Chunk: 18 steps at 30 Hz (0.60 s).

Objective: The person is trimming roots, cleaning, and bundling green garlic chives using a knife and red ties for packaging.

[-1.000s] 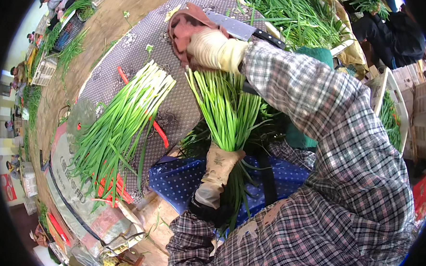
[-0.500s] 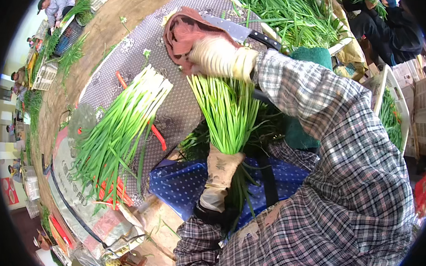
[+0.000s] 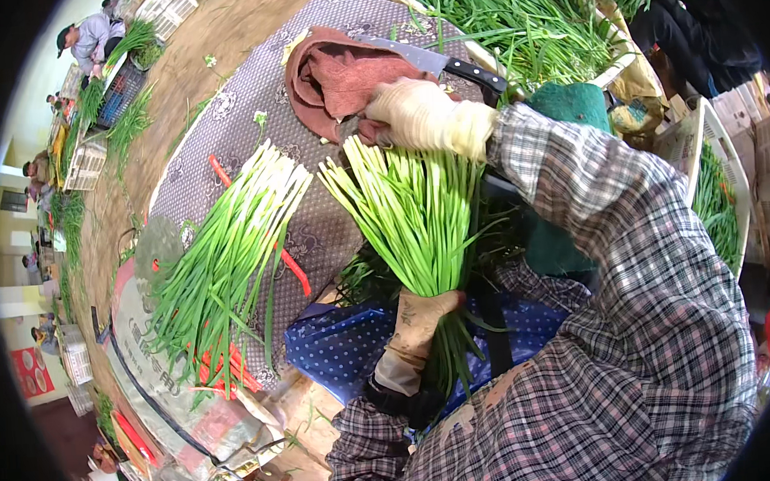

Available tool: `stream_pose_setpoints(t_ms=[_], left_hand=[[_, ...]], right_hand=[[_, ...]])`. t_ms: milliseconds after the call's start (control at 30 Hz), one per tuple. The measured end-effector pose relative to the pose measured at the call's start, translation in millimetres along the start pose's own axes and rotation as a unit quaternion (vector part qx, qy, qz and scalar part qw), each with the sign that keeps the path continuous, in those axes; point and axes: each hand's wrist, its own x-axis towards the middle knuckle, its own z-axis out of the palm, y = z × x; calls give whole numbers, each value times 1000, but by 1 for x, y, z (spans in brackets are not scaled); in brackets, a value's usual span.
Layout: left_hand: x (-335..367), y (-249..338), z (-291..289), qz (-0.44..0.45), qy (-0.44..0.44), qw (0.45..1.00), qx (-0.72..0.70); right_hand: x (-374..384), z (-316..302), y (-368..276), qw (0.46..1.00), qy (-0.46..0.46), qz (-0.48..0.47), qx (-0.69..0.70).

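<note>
My left hand (image 3: 420,330), in a tan glove, is wrapped round the lower leafy part of a bunch of garlic chives (image 3: 414,221). The pale stalk ends fan out away from me. My right hand (image 3: 426,116), in a cream ribbed glove, is at those pale ends, beside a crumpled reddish-brown cloth (image 3: 328,69). Its fingers are blurred and partly hidden, so their grip does not show. A second bunch of garlic chives (image 3: 229,257) lies to the left on the patterned tabletop (image 3: 314,209). Behind my right hand rests a knife (image 3: 472,73) with a black handle.
Red strips (image 3: 226,371) lie under the left bunch. A crate of loose greens (image 3: 513,33) stands at the far side, and another white crate (image 3: 729,161) at the right. Blue dotted fabric (image 3: 338,343) covers my lap. Other people handle greens at far left and far right.
My right hand has shifted right and slightly down, uncovering more of the cloth. The pale stalk ends have spread wider to the left. My left hand keeps its hold on the bunch.
</note>
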Motion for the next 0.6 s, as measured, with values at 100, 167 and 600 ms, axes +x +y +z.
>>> stream_pose_setpoints(t_ms=[100,167,600], left_hand=[[-2,1,2,7,13,998,-58],[-4,-4,-4,24,25,995,-91],[-7,-9,-12,83,55,995,-10]], right_hand=[[27,-25,12,994,-82,28,-64],[30,-29,9,989,82,-126,-18],[46,-62,23,972,135,-32,-189]])
